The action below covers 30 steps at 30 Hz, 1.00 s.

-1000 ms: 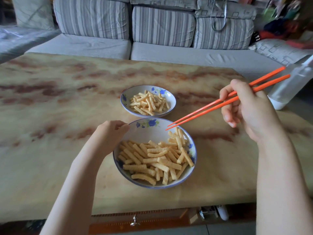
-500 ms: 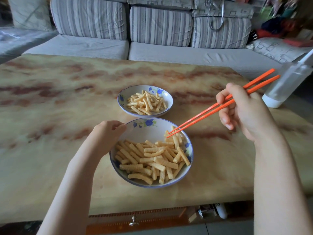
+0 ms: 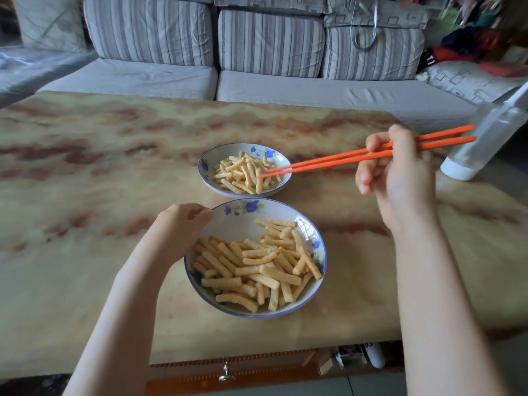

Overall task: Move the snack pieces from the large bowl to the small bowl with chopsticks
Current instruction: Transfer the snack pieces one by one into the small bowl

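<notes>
The large blue-flowered bowl (image 3: pixel 237 218) sits near the table's front edge, filled with ridged yellow snack pieces (image 3: pixel 257 267). Beyond it stands the small bowl (image 3: pixel 207 164), also holding several snack pieces (image 3: pixel 243 174). My right hand (image 3: pixel 400 178) grips orange chopsticks (image 3: pixel 343 158), whose tips reach over the small bowl and pinch one upright snack piece (image 3: pixel 259 181). My left hand (image 3: pixel 183 224) holds the large bowl's left rim with curled fingers.
A marbled tan table (image 3: pixel 85 195) carries both bowls. A clear plastic bottle (image 3: pixel 485 141) leans at the table's right edge, just behind the chopstick ends. A striped grey sofa (image 3: pixel 257 47) runs along the far side.
My right hand has swung the chopsticks from the large bowl to over the small bowl, carrying a snack piece. My left hand has stayed on the large bowl's rim.
</notes>
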Available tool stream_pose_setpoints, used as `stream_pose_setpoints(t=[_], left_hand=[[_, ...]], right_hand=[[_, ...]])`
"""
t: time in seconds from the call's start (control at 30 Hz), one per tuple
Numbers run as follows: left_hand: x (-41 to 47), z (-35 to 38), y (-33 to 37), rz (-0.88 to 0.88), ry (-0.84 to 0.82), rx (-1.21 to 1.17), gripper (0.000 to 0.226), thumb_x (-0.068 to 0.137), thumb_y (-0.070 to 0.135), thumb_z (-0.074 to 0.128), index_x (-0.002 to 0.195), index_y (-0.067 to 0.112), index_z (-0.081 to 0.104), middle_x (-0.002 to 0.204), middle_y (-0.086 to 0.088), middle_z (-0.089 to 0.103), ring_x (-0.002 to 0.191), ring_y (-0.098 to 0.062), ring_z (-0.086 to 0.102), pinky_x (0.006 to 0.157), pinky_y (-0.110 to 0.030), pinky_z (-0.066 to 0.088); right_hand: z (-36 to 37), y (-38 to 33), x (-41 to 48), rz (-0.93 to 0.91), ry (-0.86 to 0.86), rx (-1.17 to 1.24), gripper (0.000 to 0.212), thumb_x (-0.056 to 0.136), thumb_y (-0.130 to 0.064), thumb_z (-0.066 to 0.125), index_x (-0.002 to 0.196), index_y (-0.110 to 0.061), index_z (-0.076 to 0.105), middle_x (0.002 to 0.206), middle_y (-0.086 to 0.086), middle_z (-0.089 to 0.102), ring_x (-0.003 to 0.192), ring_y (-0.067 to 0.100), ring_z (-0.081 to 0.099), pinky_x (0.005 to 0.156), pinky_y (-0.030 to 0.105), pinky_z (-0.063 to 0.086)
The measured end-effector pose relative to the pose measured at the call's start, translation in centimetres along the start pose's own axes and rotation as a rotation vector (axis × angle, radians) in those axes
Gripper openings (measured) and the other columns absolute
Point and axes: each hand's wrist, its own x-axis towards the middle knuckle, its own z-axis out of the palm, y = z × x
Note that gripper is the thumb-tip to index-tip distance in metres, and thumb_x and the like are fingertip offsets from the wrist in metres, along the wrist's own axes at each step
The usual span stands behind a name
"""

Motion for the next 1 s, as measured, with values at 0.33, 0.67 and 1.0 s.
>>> stream_pose_setpoints(t=[0.33,0.67,1.0], left_hand=[[0.0,-0.1,0.0,-0.010,-0.010,0.001,0.020,0.094,0.027,0.050,0.093,0.021,0.069,0.092,-0.007,0.066,0.087,-0.024,0.057,0.060,-0.027,0.038],[0.0,-0.3,0.1,0.006,-0.022,0.013,0.016,0.094,0.026,0.050,0.086,0.024,0.064,0.092,-0.009,0.065,0.084,-0.024,0.054,0.060,-0.026,0.038],[-0.2,-0.1,0.1,-0.012,-0.020,-0.022,0.020,0.094,0.026,0.051,0.096,0.021,0.069,0.097,-0.009,0.067,0.089,-0.026,0.058,0.067,-0.028,0.038]], right_hand=[[2.8,3.7,0.4,0.020,0.091,-0.037,0.039,0.100,-0.018,0.031,0.066,-0.011,0.049,0.038,0.003,0.050,0.032,0.019,0.043,0.040,0.022,0.032],[2.0,3.8,0.7,0.003,0.021,-0.092,0.040,0.101,-0.021,0.032,0.068,-0.011,0.051,0.039,0.004,0.052,0.032,0.020,0.043,0.040,0.023,0.030],[-2.1,0.8,0.5,0.076,-0.130,-0.294,0.040,0.101,-0.023,0.033,0.068,-0.011,0.052,0.036,0.006,0.047,0.028,0.018,0.035,0.036,0.016,0.022]])
